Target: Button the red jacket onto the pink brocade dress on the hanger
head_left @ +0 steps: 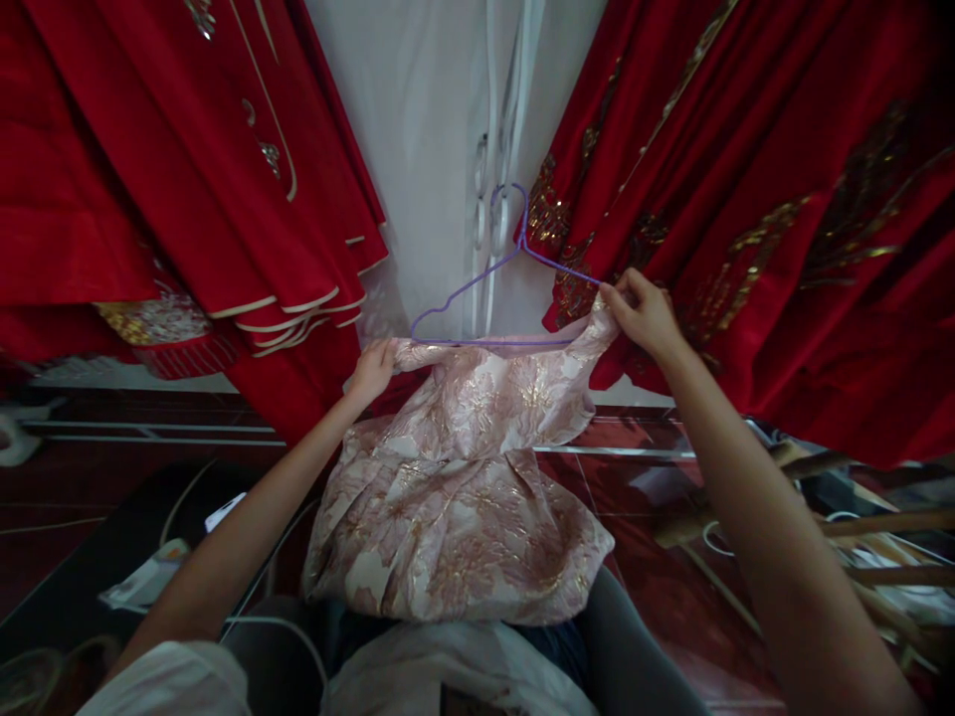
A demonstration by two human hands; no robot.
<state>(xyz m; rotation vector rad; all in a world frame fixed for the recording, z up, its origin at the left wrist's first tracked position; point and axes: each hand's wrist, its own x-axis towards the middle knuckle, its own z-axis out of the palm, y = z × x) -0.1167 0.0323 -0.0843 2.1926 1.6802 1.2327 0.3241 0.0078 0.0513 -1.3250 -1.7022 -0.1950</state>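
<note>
Soft, light pink dress (pixel 455 487) hangs limp on a thin purple hanger (pixel 496 288) between red gowns (pixel 746 219). Left hand (pixel 371 370) and right hand (pixel 646 313) pinch its shoulders, probably the best hold.

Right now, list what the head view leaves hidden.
- Purple hanger: right end hidden by pink dress and right hand.
- Left hand: fingertips buried in the dress fabric.
- Red garments: tops cut off by the upper edge.
</note>
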